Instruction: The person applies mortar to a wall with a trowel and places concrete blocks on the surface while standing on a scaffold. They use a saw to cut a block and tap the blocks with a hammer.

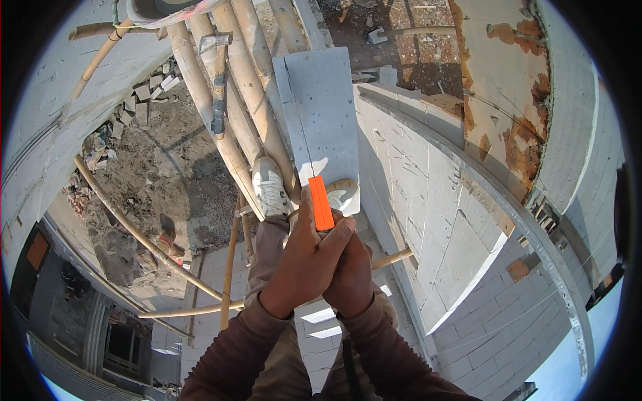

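Both of my hands are closed together round the orange handle of a hand saw (321,204). My left hand (299,257) wraps it from the left, and my right hand (351,267) clasps it from the right with the thumb on top. A thin dark line runs from the handle along a light grey block (326,110); whether it is the blade seen edge-on, a cut or both, I cannot tell. The block lies lengthwise ahead of me. My right shoe (342,194) rests on its near end, partly hidden by the handle, while my left shoe (269,187) stands on bamboo poles.
A hammer-like tool (217,83) with a dark grip lies on the bamboo poles (249,110). Beyond it stands a bucket (167,13). A pale block wall (428,207) rises close on the right. Far below on the left are dirt ground (154,160) and rubble.
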`<state>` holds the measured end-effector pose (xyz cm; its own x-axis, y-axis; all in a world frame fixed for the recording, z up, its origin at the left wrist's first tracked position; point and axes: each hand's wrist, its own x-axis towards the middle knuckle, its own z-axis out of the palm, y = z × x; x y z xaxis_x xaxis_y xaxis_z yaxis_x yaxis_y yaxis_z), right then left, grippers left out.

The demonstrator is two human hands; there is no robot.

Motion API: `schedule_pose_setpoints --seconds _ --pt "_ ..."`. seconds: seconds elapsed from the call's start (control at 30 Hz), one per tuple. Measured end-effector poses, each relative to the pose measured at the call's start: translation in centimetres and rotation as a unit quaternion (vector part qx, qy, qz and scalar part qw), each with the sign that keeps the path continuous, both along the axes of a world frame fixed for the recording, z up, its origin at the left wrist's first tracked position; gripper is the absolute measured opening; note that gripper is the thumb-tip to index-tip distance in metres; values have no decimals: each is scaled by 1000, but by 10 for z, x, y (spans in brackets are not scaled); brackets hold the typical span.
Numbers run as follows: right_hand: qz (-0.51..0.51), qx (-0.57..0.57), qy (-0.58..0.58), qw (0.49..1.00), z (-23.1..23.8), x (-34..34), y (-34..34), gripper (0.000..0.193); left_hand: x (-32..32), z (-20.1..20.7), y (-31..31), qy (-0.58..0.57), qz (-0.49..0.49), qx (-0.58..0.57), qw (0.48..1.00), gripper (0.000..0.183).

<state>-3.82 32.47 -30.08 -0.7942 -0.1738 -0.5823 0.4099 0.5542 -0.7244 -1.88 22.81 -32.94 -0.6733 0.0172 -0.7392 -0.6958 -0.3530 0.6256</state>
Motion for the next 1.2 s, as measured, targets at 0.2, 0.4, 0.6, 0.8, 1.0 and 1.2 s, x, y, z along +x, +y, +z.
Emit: schedule_pose_setpoints --seconds 0.2,0.4,0.6,0.8,1.0,1.2 --pt "90 39 40 994 -116 -110 -58 26 -128 -78 -72 -99 46 147 983 34" --pt "110 -18 59 992 -15 -47 -7 25 -53 -12 -30 -16 -21 -31 999 48" --pt "137 -2 30 990 -104 -106 -57 20 -111 -88 -76 39 -31 -15 999 40" --pt "116 -48 -5 992 -54 -78 -17 18 -75 -35 -41 -23 -67 13 997 35" --pt "171 4 76 982 -102 -109 -22 17 -118 -55 -62 -32 -21 62 997 48" --pt "165 -6 -66 984 -96 -104 -33 19 -99 -86 -70 10 -110 45 993 46"
